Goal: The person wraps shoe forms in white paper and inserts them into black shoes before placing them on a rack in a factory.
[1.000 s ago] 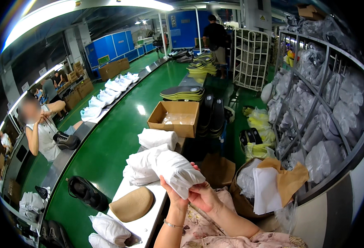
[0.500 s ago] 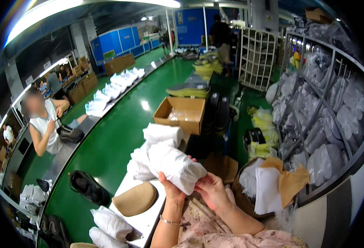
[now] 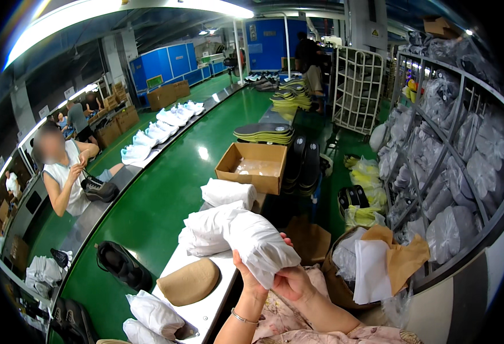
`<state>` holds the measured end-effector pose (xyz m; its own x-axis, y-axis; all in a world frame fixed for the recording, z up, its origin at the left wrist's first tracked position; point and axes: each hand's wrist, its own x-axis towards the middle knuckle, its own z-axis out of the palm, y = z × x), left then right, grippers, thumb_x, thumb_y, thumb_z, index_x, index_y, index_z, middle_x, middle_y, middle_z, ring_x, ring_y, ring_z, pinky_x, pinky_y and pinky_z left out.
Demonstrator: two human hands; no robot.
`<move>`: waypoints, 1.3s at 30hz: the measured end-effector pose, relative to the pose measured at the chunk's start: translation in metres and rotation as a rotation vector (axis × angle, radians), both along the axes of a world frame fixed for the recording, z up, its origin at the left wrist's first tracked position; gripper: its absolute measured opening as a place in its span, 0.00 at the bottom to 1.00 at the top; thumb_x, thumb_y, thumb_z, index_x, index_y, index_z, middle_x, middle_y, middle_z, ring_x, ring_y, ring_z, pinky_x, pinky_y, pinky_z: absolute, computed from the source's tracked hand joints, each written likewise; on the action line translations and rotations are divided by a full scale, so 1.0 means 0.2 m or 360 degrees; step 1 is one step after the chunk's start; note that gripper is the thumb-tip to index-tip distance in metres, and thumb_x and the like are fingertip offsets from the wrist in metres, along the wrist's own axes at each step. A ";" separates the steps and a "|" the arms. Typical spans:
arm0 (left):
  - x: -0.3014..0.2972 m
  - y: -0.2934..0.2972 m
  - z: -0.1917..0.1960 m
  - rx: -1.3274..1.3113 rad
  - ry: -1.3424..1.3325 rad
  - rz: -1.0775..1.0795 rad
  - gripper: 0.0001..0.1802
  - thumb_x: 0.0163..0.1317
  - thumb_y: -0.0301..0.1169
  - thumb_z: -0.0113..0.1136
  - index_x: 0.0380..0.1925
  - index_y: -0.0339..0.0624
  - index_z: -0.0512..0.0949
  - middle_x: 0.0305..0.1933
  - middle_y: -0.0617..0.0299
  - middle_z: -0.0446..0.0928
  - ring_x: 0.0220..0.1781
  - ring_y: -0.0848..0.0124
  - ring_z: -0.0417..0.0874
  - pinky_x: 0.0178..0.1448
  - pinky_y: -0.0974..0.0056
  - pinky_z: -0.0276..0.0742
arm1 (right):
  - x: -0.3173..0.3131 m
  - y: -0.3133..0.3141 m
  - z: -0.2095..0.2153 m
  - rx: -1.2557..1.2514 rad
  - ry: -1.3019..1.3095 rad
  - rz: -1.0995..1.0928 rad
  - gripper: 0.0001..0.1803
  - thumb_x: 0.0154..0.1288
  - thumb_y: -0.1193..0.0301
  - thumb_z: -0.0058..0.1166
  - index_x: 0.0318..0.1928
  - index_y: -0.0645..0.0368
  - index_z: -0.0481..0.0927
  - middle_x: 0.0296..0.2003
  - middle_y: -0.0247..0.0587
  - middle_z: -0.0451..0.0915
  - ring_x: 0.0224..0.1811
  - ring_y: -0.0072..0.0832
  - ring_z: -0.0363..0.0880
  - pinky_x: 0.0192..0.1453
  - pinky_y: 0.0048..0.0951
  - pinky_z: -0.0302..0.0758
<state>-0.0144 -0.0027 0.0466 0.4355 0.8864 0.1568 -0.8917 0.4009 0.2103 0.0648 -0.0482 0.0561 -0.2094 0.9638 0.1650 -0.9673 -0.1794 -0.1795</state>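
Observation:
Between my two hands is a white paper bundle (image 3: pixel 257 238), long and rounded, with crumpled folds at its near end. My left hand (image 3: pixel 252 280) is closed round its left side, thumb up along the paper. From the right, my right hand (image 3: pixel 293 283) grips the near end, its fingers partly hidden under the paper. More white bundles (image 3: pixel 203 230) lie just beyond on the white work surface (image 3: pixel 213 298), touching or close behind the held one. A tan, half-oval piece (image 3: pixel 190 281) lies left of my left hand. What the paper contains, if anything, is hidden.
A black shoe (image 3: pixel 123 265) stands on the green belt to the left. Beyond my hands is an open cardboard box (image 3: pixel 252 166), beside stacked insoles (image 3: pixel 263 133). At right are a carton with paper (image 3: pixel 372 269) and a rack of bagged items (image 3: pixel 435 155). Across, a person (image 3: pixel 68 172) handles a shoe.
Both hands have shifted slightly right and down with the bundle, and its near end now tilts lower. My right fingers have moved further under that end.

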 end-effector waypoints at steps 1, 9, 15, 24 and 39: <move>0.01 -0.02 0.01 -0.0040 -0.0077 -0.0071 0.56 0.44 0.72 0.43 0.56 0.28 0.58 0.52 0.41 0.67 0.51 0.50 0.72 0.59 0.51 0.68 | 0.00 0.00 -0.01 0.0056 0.0071 0.0034 0.41 0.46 0.91 0.50 0.59 0.39 0.64 0.57 0.24 0.65 0.59 0.27 0.66 0.60 0.33 0.70; -0.07 0.03 0.04 0.0212 0.0543 0.0326 0.55 0.42 0.70 0.49 0.55 0.28 0.60 0.52 0.45 0.69 0.54 0.53 0.72 0.60 0.53 0.66 | 0.06 0.02 0.02 -0.0213 -0.0472 -0.0193 0.20 0.54 0.84 0.52 0.49 0.58 0.72 0.48 0.34 0.73 0.53 0.28 0.71 0.55 0.30 0.71; -0.15 0.07 -0.15 0.0118 0.0881 0.0444 0.51 0.42 0.64 0.56 0.56 0.32 0.61 0.54 0.49 0.69 0.56 0.58 0.71 0.62 0.57 0.65 | 0.26 0.00 -0.13 -0.0008 -0.1808 -0.0944 0.22 0.57 0.70 0.57 0.51 0.62 0.68 0.45 0.40 0.75 0.43 0.26 0.74 0.49 0.28 0.72; -0.03 0.05 -0.16 0.0158 0.0914 0.0478 0.40 0.52 0.39 0.62 0.60 0.34 0.55 0.58 0.54 0.64 0.57 0.64 0.67 0.62 0.60 0.63 | 0.15 0.03 -0.14 0.0321 -0.2125 -0.1274 0.46 0.41 0.64 0.68 0.58 0.63 0.54 0.52 0.48 0.64 0.53 0.33 0.65 0.58 0.33 0.63; -0.28 0.26 -0.04 0.0139 0.1276 0.1116 0.08 0.62 0.32 0.54 0.28 0.40 0.74 0.21 0.73 0.69 0.21 0.83 0.65 0.26 0.76 0.61 | 0.24 -0.01 -0.10 0.0903 -0.2760 -0.2004 0.44 0.35 0.68 0.70 0.54 0.63 0.59 0.51 0.55 0.65 0.52 0.44 0.67 0.57 0.39 0.64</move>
<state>-0.0710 0.0498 0.0381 -0.1630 0.9785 0.1260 -0.5061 -0.1926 0.8407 0.1135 -0.0493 0.0366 0.0904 0.6105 0.7869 0.6110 0.5900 -0.5279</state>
